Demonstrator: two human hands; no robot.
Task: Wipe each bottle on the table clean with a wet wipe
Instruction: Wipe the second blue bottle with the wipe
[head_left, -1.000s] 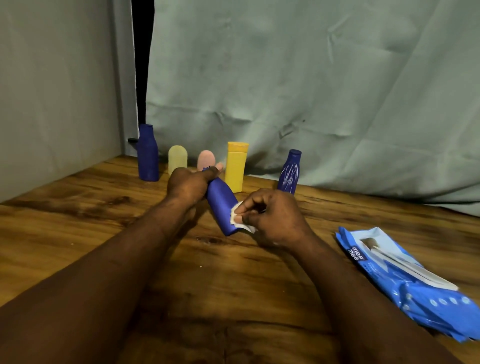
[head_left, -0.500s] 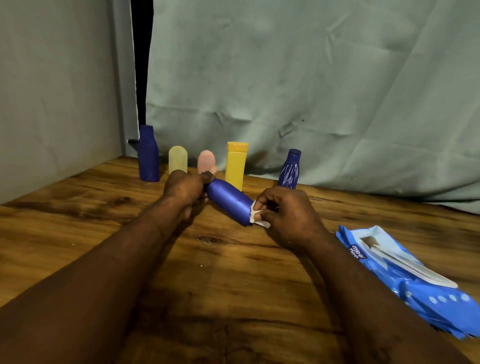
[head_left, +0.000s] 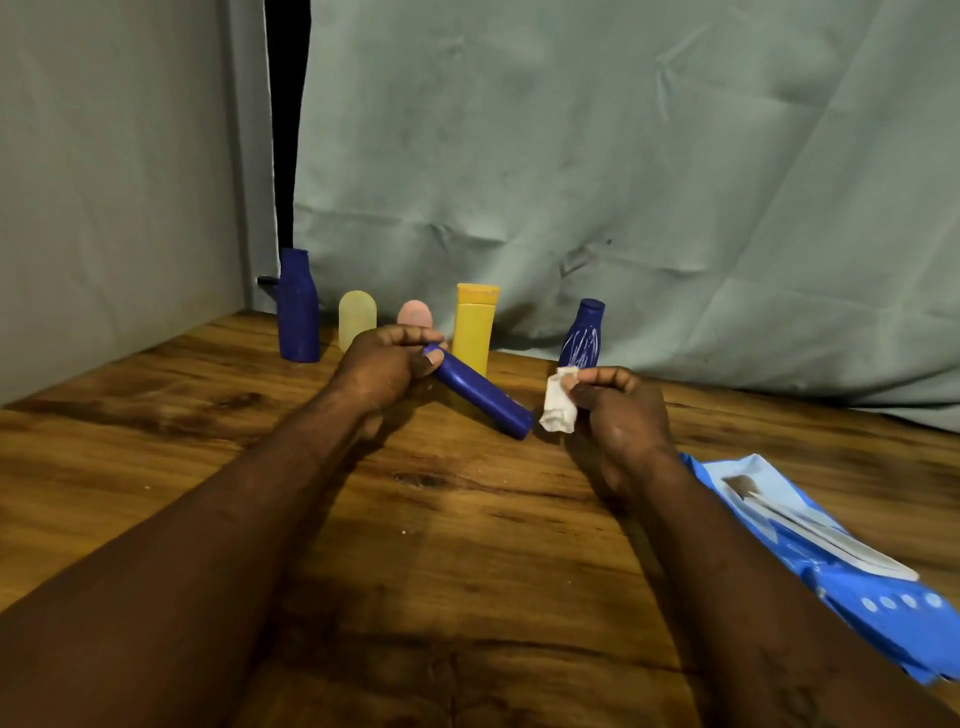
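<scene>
Blue cylindrical bottle (head_left: 480, 397) slants over the wooden surface (head_left: 467, 545), top gripped in curled fingers of the left hand (head_left: 382, 366); fingers of the right hand (head_left: 618, 415) pinch a crumpled white wet wipe (head_left: 558, 405) beside its base. Blue wipe packet (head_left: 857, 582): writing blurred.

A dark blue bottle (head_left: 483, 397) tilts in the left hand (head_left: 384, 364). A crumpled white wipe (head_left: 558, 400), pinched by the right hand (head_left: 618, 410), sits just beside its lower end. A row of bottles (head_left: 475, 325) stands upright behind.

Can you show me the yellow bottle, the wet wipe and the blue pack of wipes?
yellow bottle (head_left: 472, 332): head view, middle of its body.
wet wipe (head_left: 558, 410): head view, its crumpled middle.
wipes pack (head_left: 893, 634): head view, blue lower front.
</scene>
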